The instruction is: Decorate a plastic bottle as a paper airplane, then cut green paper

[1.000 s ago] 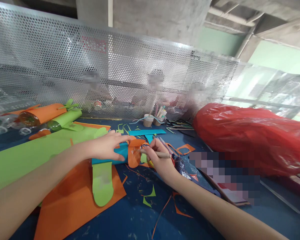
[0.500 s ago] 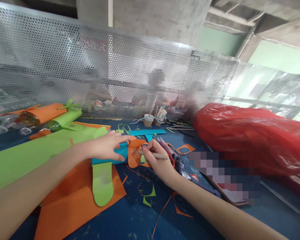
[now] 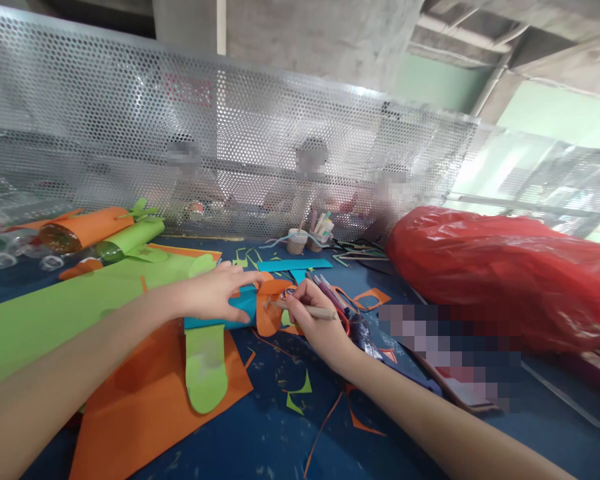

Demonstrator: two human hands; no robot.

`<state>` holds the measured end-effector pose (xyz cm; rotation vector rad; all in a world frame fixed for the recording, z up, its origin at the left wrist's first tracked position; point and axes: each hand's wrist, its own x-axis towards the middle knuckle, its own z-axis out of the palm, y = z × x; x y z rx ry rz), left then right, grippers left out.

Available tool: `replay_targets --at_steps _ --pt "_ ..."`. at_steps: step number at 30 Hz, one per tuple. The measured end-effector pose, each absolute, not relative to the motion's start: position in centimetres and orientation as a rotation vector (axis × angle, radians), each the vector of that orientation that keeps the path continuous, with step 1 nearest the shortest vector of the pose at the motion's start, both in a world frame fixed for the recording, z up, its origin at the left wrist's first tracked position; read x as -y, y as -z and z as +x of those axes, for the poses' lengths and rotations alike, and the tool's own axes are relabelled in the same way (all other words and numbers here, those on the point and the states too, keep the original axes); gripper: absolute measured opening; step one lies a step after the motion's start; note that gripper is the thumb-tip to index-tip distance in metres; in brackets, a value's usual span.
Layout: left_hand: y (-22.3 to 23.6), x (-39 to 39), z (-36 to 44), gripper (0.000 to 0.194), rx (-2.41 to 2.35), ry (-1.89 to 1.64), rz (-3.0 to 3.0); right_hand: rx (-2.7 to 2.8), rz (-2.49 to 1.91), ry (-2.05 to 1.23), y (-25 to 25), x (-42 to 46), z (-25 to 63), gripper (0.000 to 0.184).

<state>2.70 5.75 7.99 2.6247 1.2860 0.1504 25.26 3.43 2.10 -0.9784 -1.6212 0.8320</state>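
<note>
My left hand (image 3: 223,290) lies over a blue paper-wrapped roll (image 3: 247,305), thumb along its near side and fingers across the top. A rounded orange paper piece (image 3: 269,320) with a shiny smear is at the roll's right end. From its left part a long green paper strip (image 3: 206,373) with a rounded end hangs toward me. My right hand (image 3: 313,320) pinches a pale, pen-like stick (image 3: 323,312), whose thin tip meets the orange piece. Whether the stick is a brush or a pen I cannot make out.
Large green (image 3: 80,307) and orange (image 3: 145,413) sheets lie at left, with paper-wrapped bottles (image 3: 97,228) behind. Cups of markers (image 3: 321,235) stand near the perforated metal screen (image 3: 260,133). Paper scraps (image 3: 300,387) litter the blue table. A red plastic bag (image 3: 500,267) bulges at right.
Almost nothing differs. Both hands keep their places, and the stick's tip stays at the orange paper piece.
</note>
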Motion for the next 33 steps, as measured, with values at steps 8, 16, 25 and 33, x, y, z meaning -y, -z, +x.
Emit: replay_targets --at_steps 8,16,25,33 --pt "-8.00 -5.67 2.61 0.076 -1.283 -0.170 2.590 1.623 -0.961 -0.832 -2.00 -3.46 25.36 0.028" --pt "-7.90 -5.90 2.60 0.075 -1.269 -0.174 2.594 1.629 -0.963 -0.825 -1.81 -3.74 25.42 0.027" --pt "-7.96 -5.75 2.63 0.077 -1.279 -0.160 2.594 1.645 -0.968 -0.802 -1.92 -3.56 25.36 0.028" --pt "-7.87 -5.90 2.57 0.075 -1.283 -0.156 2.625 1.668 -0.954 -0.793 -2.01 -3.66 25.25 0.026"
